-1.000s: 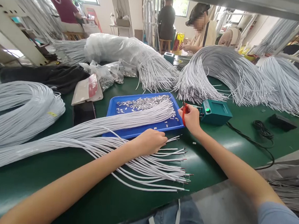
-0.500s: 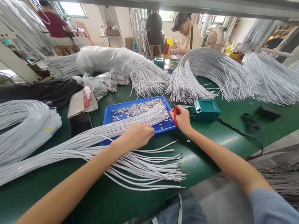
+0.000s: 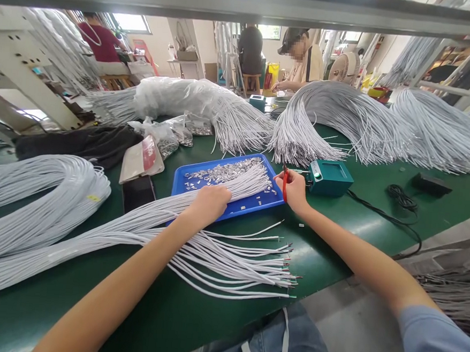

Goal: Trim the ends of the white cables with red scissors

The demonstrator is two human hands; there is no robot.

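My left hand [image 3: 210, 202] is closed over the near side of a thick bundle of white cables [image 3: 251, 180], its fingertips hidden. The bundle's tips lie over a blue tray [image 3: 180, 173] that holds many small silver metal pieces [image 3: 223, 171]. My right hand [image 3: 296, 192], at the tray's right edge, is closed around a small red-handled tool [image 3: 285, 187] with a dark tip; its exact kind is unclear. Nearer to me, separate white cables [image 3: 245, 262] fan out on the table, with dark, reddish and green ends.
A teal box [image 3: 330, 177] with a black cord stands right of the tray. Behind lie large cable bundles [image 3: 336, 108] and bags of metal pieces [image 3: 168, 142]. A phone [image 3: 138, 193] and coiled cables [image 3: 68, 196] are at left. A co-worker [image 3: 307, 63] sits across; a metal beam runs overhead.
My left hand has moved back leftward along the cables, onto the bundle. My right hand keeps the red-handled tool at the tray's edge. The whole view has shifted slightly.
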